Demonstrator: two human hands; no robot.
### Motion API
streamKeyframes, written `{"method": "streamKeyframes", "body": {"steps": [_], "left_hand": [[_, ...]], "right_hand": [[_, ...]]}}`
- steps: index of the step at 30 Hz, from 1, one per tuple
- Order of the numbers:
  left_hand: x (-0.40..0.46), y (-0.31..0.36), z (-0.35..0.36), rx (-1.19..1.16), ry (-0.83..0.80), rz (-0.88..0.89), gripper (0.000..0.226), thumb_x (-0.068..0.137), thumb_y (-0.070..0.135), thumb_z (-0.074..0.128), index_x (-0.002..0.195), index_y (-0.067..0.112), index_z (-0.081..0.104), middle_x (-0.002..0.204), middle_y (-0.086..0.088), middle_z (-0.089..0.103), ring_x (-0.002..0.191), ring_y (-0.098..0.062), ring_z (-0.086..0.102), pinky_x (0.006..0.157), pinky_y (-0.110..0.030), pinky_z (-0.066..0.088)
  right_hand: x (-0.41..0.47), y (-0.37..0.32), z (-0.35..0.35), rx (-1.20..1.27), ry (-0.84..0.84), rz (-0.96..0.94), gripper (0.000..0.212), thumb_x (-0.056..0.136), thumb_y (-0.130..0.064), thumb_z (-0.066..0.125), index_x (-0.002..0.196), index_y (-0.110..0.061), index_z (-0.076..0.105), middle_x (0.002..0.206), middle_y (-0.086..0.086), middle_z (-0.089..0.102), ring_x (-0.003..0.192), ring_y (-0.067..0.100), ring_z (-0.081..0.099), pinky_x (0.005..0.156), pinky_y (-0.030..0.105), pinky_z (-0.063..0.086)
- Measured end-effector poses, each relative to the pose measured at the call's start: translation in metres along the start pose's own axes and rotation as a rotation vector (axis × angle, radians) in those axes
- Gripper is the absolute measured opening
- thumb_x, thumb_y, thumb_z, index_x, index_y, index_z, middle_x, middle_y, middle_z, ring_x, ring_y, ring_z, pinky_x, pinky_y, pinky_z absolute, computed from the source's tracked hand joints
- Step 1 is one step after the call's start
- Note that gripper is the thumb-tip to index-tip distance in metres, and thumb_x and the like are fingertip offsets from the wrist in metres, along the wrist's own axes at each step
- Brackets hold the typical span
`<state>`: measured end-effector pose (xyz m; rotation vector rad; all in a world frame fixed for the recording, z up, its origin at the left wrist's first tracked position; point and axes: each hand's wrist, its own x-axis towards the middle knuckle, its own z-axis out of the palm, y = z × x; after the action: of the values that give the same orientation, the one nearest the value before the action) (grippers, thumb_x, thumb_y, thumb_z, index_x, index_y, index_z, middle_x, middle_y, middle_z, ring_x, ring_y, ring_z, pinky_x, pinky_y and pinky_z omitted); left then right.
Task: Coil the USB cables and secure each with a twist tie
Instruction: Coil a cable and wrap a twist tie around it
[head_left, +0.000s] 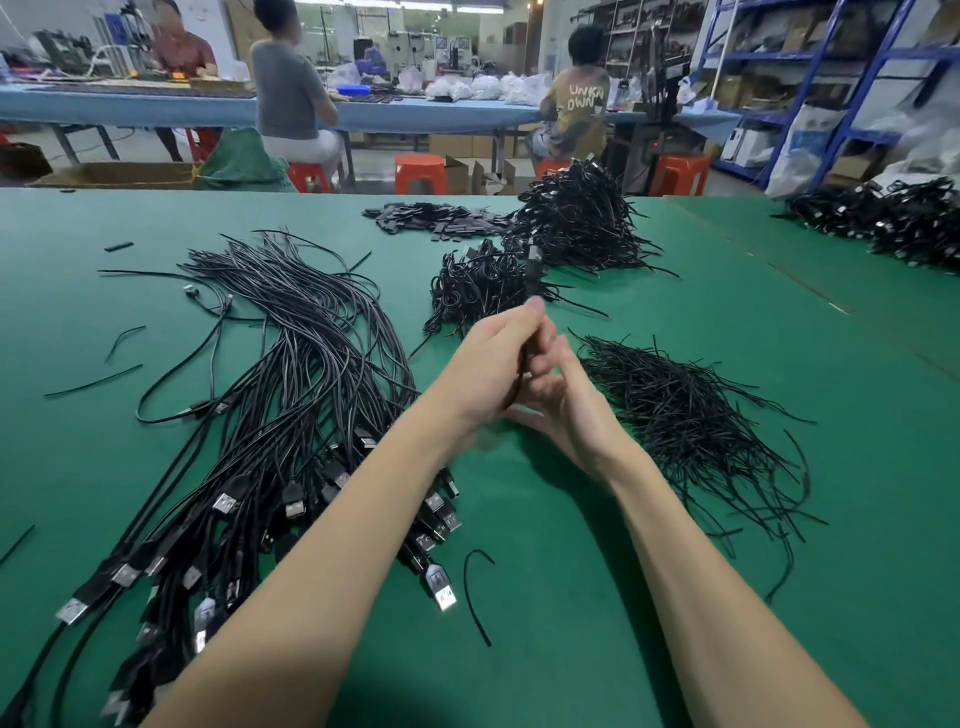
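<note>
My left hand (491, 364) and my right hand (563, 402) meet above the middle of the green table (597, 597). Between them is a coiled black USB cable (521, 371), mostly hidden by the fingers; the left hand grips it and the right hand's fingers curl against it. A big bundle of uncoiled black USB cables (291, 374) lies to the left, plugs toward me. A heap of black twist ties (691, 421) lies to the right. Coiled, tied cables are piled just beyond my hands (483, 286) and farther back (576, 218).
A loose twist tie (475, 597) lies near my left forearm; others are scattered at the left. Small black flat pieces (441, 218) lie at the back. More cable piles (904, 223) sit on the neighbouring table. Three people sit at a far bench by orange stools.
</note>
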<state>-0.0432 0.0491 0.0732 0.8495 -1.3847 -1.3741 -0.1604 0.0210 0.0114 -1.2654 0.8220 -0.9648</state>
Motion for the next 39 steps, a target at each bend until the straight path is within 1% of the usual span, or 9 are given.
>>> {"method": "streamKeyframes", "body": {"steps": [3, 6, 11, 14, 18, 22, 26, 32, 39], "left_hand": [[0.003, 0.005, -0.016, -0.228, 0.072, -0.029, 0.040, 0.109, 0.036, 0.030, 0.075, 0.019, 0.042, 0.059, 0.006, 0.039, 0.053, -0.012, 0.037, 0.055, -0.024, 0.037], [0.005, 0.011, -0.038, -0.553, 0.167, -0.023, 0.040, 0.109, 0.034, 0.029, 0.073, 0.020, 0.040, 0.060, 0.008, 0.033, 0.054, -0.010, 0.030, 0.053, -0.021, 0.036], [0.006, 0.011, -0.060, -0.756, 0.288, -0.038, 0.041, 0.108, 0.031, 0.031, 0.070, 0.020, 0.040, 0.059, 0.008, 0.031, 0.050, -0.009, 0.025, 0.049, -0.020, 0.029], [0.005, 0.009, -0.058, -0.696, 0.239, -0.042, 0.044, 0.108, 0.031, 0.034, 0.066, 0.021, 0.039, 0.054, 0.009, 0.028, 0.047, -0.009, 0.022, 0.045, -0.021, 0.023], [0.002, 0.008, -0.051, -0.118, 0.011, -0.034, 0.050, 0.107, 0.036, 0.035, 0.059, 0.024, 0.044, 0.049, 0.010, 0.035, 0.043, -0.011, 0.027, 0.044, -0.020, 0.029], [0.001, 0.002, -0.032, 0.352, -0.145, -0.175, 0.054, 0.109, 0.034, 0.034, 0.073, 0.012, 0.068, 0.071, -0.009, 0.073, 0.051, -0.018, 0.062, 0.049, -0.022, 0.049], [0.008, -0.010, -0.024, 0.342, 0.091, -0.178, 0.045, 0.109, 0.029, 0.035, 0.111, -0.002, 0.068, 0.105, -0.015, 0.074, 0.091, -0.023, 0.073, 0.085, -0.033, 0.059], [0.009, -0.007, -0.033, -0.055, 0.337, -0.044, 0.045, 0.110, 0.029, 0.031, 0.119, 0.001, 0.064, 0.109, -0.013, 0.074, 0.089, -0.012, 0.074, 0.074, -0.023, 0.059], [-0.002, 0.012, -0.049, -0.220, -0.015, 0.017, 0.050, 0.110, 0.032, 0.025, 0.124, 0.004, 0.063, 0.121, -0.012, 0.071, 0.087, -0.017, 0.075, 0.059, -0.018, 0.054]], "right_hand": [[-0.006, -0.010, -0.003, -0.172, -0.118, 0.021, 0.100, 0.104, -0.056, -0.005, 0.064, -0.008, 0.073, 0.064, 0.010, 0.072, 0.099, 0.023, 0.074, 0.095, 0.026, 0.048], [-0.010, -0.021, -0.012, -0.177, -0.178, 0.114, 0.084, 0.101, -0.066, 0.007, 0.095, -0.007, 0.067, 0.044, 0.005, 0.052, 0.087, 0.033, 0.075, 0.083, 0.034, 0.048], [-0.027, -0.037, -0.034, -0.114, -0.445, 0.344, 0.038, 0.095, -0.048, 0.053, 0.119, -0.021, 0.066, 0.065, 0.002, 0.060, 0.059, 0.019, 0.066, 0.054, 0.024, 0.054], [-0.025, -0.033, -0.036, -0.284, -0.334, 0.385, 0.029, 0.096, -0.033, 0.065, 0.118, -0.015, 0.066, 0.065, 0.000, 0.058, 0.055, 0.013, 0.060, 0.043, 0.017, 0.037], [-0.012, -0.028, -0.036, -0.500, 0.210, 0.269, 0.027, 0.087, -0.035, 0.079, 0.105, -0.016, 0.072, 0.058, -0.006, 0.059, 0.047, 0.008, 0.049, 0.048, 0.021, 0.034], [-0.007, -0.044, -0.027, -0.275, 0.391, 0.008, 0.005, 0.094, -0.023, 0.069, 0.094, -0.022, 0.064, 0.068, -0.007, 0.061, 0.048, 0.005, 0.044, 0.042, 0.016, 0.031], [-0.011, -0.066, -0.008, -0.170, 0.259, -0.113, 0.014, 0.096, -0.016, 0.061, 0.089, -0.025, 0.053, 0.080, -0.007, 0.072, 0.055, 0.006, 0.051, 0.047, 0.017, 0.038], [-0.022, -0.056, 0.005, -0.115, -0.329, 0.162, 0.002, 0.095, -0.016, 0.060, 0.093, -0.015, 0.059, 0.093, 0.005, 0.073, 0.075, 0.019, 0.064, 0.077, 0.034, 0.056], [-0.015, -0.030, 0.001, -0.361, -0.192, 0.267, 0.022, 0.098, -0.037, 0.066, 0.097, -0.016, 0.058, 0.082, 0.004, 0.076, 0.075, 0.016, 0.067, 0.087, 0.033, 0.054]]}}
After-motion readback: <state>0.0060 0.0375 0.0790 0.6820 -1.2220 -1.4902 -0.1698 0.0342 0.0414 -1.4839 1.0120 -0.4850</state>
